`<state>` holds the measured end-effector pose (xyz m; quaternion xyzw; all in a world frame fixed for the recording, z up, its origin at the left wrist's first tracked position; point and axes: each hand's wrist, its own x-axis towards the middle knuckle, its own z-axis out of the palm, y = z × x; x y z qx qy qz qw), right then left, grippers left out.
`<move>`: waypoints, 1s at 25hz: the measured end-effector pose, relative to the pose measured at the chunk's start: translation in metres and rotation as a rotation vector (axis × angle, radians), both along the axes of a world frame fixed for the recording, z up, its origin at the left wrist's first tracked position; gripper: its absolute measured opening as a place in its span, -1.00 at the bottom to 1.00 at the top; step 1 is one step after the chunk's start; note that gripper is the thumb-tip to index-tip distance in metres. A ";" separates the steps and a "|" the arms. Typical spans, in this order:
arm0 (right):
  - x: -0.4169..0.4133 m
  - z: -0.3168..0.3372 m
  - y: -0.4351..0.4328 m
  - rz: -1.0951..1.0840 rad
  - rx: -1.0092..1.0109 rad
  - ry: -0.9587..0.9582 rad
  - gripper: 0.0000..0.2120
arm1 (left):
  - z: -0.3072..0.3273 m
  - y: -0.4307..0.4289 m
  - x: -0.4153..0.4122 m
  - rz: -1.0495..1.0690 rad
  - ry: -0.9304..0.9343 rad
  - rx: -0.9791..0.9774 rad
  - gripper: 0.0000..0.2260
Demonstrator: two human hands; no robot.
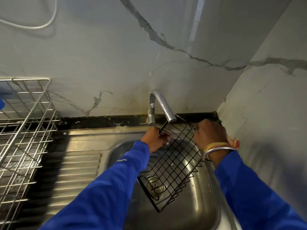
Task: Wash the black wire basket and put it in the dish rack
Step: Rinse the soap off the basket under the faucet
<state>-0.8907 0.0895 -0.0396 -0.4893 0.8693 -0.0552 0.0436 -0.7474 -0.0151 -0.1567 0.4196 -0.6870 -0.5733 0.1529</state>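
Observation:
The black wire basket is tilted over the steel sink, its upper end under the tap spout and its lower end above the drain. My left hand grips the basket's upper left edge. My right hand grips its upper right edge near the wall corner. Both arms wear blue sleeves; the right wrist carries bangles. The metal dish rack stands at the far left on the counter. I cannot tell whether water runs from the tap.
A ribbed steel drainboard lies between the rack and the sink bowl. Marble-patterned walls close in behind and on the right. The drain strainer shows through the basket. A white cable hangs on the wall at the upper left.

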 end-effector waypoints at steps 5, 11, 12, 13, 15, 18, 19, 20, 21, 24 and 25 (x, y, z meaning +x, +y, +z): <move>-0.010 0.007 -0.001 -0.026 -0.038 0.008 -0.86 | -0.041 0.020 0.033 0.032 -0.100 0.028 -0.81; -0.018 0.025 0.000 -0.036 -0.097 0.058 -0.83 | -0.038 0.014 0.028 0.143 -0.213 0.008 -0.87; -0.015 0.028 0.000 -0.018 -0.096 0.069 -0.84 | -0.031 0.008 0.017 0.139 -0.168 0.001 -0.86; -0.010 0.030 0.000 0.003 -0.087 0.072 -0.85 | -0.020 0.001 0.006 0.135 -0.109 0.009 -0.83; -0.003 0.030 -0.001 0.035 -0.069 0.072 -0.88 | -0.008 -0.013 -0.017 0.119 -0.002 0.012 -0.79; -0.012 0.034 0.001 0.011 -0.087 0.095 -0.86 | 0.005 -0.009 -0.024 0.070 0.153 0.028 -0.67; -0.020 0.038 0.003 -0.016 -0.099 0.104 -0.84 | 0.003 -0.004 -0.017 0.066 0.122 0.025 -0.66; -0.029 0.042 0.005 -0.048 -0.108 0.112 -0.82 | -0.005 0.003 -0.007 0.062 0.098 0.065 -0.69; -0.036 0.046 0.007 -0.073 -0.119 0.114 -0.81 | -0.019 0.011 0.004 0.081 0.062 0.158 -0.75; -0.035 0.049 0.009 -0.072 -0.129 0.101 -0.82 | -0.041 0.043 0.018 0.280 0.076 0.499 -0.83; -0.030 0.045 0.011 -0.076 -0.127 0.092 -0.82 | -0.045 0.045 0.015 0.354 0.099 0.515 -0.82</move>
